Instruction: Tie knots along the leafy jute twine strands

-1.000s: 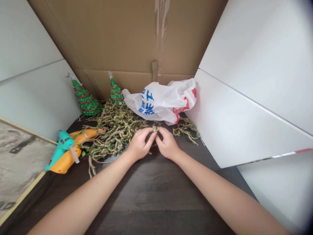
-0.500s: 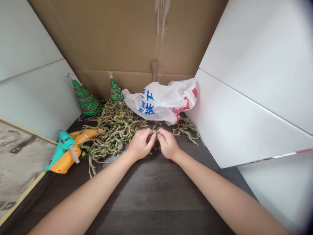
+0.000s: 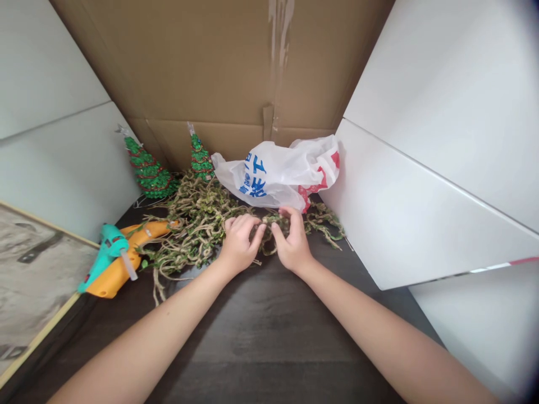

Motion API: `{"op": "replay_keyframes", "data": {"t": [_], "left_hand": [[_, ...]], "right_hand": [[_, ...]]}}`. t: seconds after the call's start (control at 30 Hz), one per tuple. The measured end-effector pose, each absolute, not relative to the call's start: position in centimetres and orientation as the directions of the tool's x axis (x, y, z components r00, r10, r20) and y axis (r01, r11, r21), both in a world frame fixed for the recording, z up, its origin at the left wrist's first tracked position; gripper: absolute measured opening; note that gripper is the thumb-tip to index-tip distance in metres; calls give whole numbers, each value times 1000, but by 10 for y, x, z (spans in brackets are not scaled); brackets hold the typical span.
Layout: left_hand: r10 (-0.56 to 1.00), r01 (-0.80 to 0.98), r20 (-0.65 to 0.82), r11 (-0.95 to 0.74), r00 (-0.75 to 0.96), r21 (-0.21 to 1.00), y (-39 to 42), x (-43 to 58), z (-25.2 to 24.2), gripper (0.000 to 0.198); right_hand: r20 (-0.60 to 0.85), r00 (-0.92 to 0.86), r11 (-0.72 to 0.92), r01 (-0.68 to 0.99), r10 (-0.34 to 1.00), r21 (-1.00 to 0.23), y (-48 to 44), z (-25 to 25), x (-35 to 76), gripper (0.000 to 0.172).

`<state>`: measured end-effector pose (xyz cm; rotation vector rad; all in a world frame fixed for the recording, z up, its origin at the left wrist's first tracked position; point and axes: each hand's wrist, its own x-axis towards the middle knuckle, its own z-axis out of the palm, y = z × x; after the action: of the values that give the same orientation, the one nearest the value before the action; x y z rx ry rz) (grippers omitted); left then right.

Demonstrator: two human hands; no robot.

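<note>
Leafy jute twine (image 3: 269,242), tan cord with small green leaves, lies between my two hands just above the dark tabletop. My left hand (image 3: 241,242) has its fingers curled and its thumb close to the index fingertip, pinching a bit of this twine. Beside it, my right hand (image 3: 293,242) is open, thumb and index finger apart, with twine showing in the gap. A tangled pile of the same twine (image 3: 197,216) spreads to the left of my left hand. More twine (image 3: 326,221) lies to the right, past my right hand.
Behind the hands lies a crumpled white plastic bag (image 3: 278,174). Two green tinsel trees (image 3: 149,171) stand at back left. At left is a teal and orange glue gun (image 3: 112,264). A cardboard sheet (image 3: 202,62) and white panels (image 3: 421,185) enclose the dark table (image 3: 261,336).
Both hands were pinching the twine close together. My right hand has opened, its index finger lifting away from the thumb, and the left fingers have loosened a little.
</note>
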<state>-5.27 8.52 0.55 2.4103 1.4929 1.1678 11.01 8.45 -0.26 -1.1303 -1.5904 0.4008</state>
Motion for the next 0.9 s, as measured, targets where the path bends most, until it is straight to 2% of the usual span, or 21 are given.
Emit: {"op": "replay_keyframes", "data": {"t": [0.07, 0.2, 0.37, 0.5, 0.63, 0.73, 0.9], "left_hand": [[800, 742, 542, -524, 258, 419, 86, -53, 6, 21], [804, 727, 523, -536, 283, 430, 86, -53, 7, 22], [815, 713, 505, -531, 283, 457, 86, -53, 8, 23], [816, 693, 495, -541, 298, 477, 85, -53, 8, 23], [810, 700, 490, -552, 321, 454, 85, -52, 6, 23], [809, 708, 495, -549, 317, 445, 86, -52, 5, 24], [819, 717, 489, -532, 300, 451, 86, -52, 7, 25]], "right_hand": [[597, -65, 541, 507, 800, -671, 84, -1, 109, 34], [533, -196, 541, 556, 823, -631, 81, 4, 109, 19], [468, -185, 480, 581, 864, -657, 81, 5, 109, 17], [527, -91, 499, 490, 845, -715, 82, 3, 111, 22], [519, -1, 473, 413, 855, -778, 83, 1, 113, 27], [535, -18, 480, 470, 844, -741, 82, 3, 111, 16], [569, -77, 492, 606, 819, -625, 76, 8, 108, 22]]}}
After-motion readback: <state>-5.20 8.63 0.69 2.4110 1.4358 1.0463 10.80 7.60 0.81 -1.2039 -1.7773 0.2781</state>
